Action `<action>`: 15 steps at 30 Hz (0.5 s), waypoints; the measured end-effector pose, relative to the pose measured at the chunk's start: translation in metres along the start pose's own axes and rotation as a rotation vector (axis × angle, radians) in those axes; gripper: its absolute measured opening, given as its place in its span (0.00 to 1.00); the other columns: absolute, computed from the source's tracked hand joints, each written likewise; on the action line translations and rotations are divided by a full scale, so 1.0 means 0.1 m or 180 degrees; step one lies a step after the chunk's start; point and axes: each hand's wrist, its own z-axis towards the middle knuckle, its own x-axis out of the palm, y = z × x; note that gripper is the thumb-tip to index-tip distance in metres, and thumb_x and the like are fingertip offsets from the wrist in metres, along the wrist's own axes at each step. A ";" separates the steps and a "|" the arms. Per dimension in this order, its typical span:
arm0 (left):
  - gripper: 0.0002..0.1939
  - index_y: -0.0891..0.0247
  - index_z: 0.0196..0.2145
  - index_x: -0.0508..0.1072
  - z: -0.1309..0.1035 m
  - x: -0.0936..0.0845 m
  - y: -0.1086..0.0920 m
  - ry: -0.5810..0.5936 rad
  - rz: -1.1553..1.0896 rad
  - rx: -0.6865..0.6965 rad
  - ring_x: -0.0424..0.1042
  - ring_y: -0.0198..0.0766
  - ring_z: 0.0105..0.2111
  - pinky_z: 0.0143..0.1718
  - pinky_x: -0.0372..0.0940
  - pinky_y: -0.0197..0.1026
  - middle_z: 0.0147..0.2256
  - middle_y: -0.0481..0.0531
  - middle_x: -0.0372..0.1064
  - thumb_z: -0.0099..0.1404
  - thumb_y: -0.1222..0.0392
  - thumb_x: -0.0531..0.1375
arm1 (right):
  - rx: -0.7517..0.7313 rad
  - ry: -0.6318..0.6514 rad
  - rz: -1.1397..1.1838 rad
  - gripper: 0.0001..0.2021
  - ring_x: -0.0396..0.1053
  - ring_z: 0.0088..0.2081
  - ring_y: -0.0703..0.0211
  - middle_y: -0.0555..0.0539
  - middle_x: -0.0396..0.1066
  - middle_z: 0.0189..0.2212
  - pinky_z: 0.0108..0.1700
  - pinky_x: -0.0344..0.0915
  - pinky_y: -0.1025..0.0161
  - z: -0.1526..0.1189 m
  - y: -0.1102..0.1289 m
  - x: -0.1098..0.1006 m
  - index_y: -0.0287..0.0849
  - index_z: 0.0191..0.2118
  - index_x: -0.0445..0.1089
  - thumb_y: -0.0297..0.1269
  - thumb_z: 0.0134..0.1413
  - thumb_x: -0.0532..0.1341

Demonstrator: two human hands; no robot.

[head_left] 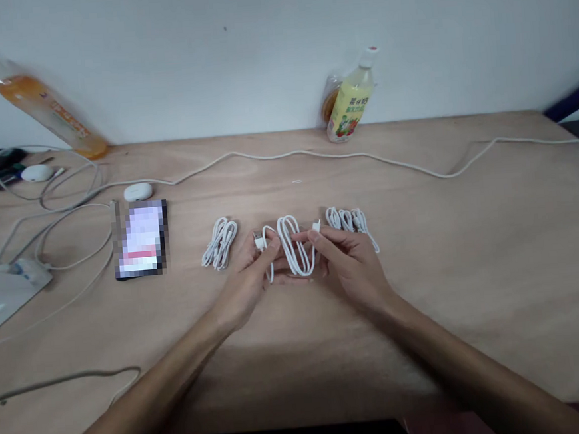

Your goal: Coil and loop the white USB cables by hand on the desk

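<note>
Between my two hands I hold a white USB cable point(296, 246) wound into loose loops, a little above the table. My left hand point(253, 263) pinches the end with the USB plug, and its fingers reach under the loops. My right hand point(350, 259) grips the other end, whose small plug points up between thumb and forefinger. Just left of my left hand lies a bundle of coiled white cables point(220, 242). Beyond my right hand are several more coiled white cables point(347, 220), partly hidden by it.
A phone point(142, 240) and a white earbud case point(138, 192) lie to the left. A long white cord point(325, 154) crosses the table's back. An orange drink bottle point(53, 115) and a yellow drink bottle point(352, 102) stand by the wall. A white power strip point(10, 296) sits far left.
</note>
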 end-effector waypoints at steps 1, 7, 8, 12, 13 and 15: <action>0.16 0.59 0.46 0.69 0.00 0.01 -0.03 -0.0008 -0.0064 0.0004 0.85 0.51 0.45 0.40 0.83 0.51 0.49 0.58 0.83 0.72 0.52 0.71 | -0.0033 -0.0061 -0.0057 0.16 0.59 0.22 0.65 0.52 0.69 0.22 0.24 0.59 0.65 0.00 0.01 0.00 0.46 0.40 0.89 0.51 0.65 0.67; 0.09 0.61 0.46 0.73 0.00 0.00 -0.10 -0.0103 -0.0239 0.0096 0.86 0.50 0.45 0.38 0.83 0.46 0.44 0.58 0.84 0.74 0.57 0.68 | -0.0208 -0.0287 -0.0277 0.15 0.59 0.23 0.64 0.53 0.65 0.21 0.25 0.59 0.65 -0.01 0.03 -0.01 0.47 0.40 0.89 0.48 0.67 0.66; 0.10 0.61 0.47 0.74 0.00 0.00 -0.10 -0.0090 -0.0258 0.0107 0.86 0.51 0.46 0.39 0.84 0.47 0.44 0.57 0.83 0.73 0.57 0.69 | -0.0221 -0.0300 -0.0273 0.15 0.59 0.23 0.64 0.53 0.66 0.22 0.24 0.59 0.65 -0.01 0.03 -0.01 0.47 0.41 0.89 0.48 0.67 0.66; 0.12 0.62 0.46 0.75 0.01 0.01 -0.08 -0.0103 -0.0230 0.0175 0.84 0.51 0.48 0.42 0.84 0.50 0.47 0.57 0.83 0.70 0.57 0.72 | -0.0264 -0.0299 -0.0228 0.14 0.61 0.23 0.64 0.51 0.72 0.24 0.25 0.60 0.65 -0.01 0.02 0.01 0.48 0.38 0.88 0.48 0.66 0.67; 0.13 0.62 0.46 0.75 0.01 0.02 -0.07 -0.0116 -0.0165 0.0197 0.84 0.51 0.48 0.42 0.83 0.50 0.49 0.57 0.83 0.69 0.56 0.72 | -0.0271 -0.0265 -0.0194 0.14 0.62 0.24 0.64 0.51 0.73 0.25 0.26 0.61 0.65 -0.01 0.01 0.01 0.48 0.36 0.88 0.49 0.66 0.67; 0.15 0.62 0.47 0.77 0.01 0.03 -0.06 -0.0126 0.0026 0.0230 0.84 0.50 0.49 0.42 0.83 0.48 0.51 0.57 0.82 0.67 0.55 0.74 | -0.0250 -0.0128 -0.0086 0.16 0.63 0.26 0.63 0.50 0.76 0.27 0.28 0.63 0.64 -0.02 0.01 0.01 0.47 0.34 0.87 0.50 0.66 0.67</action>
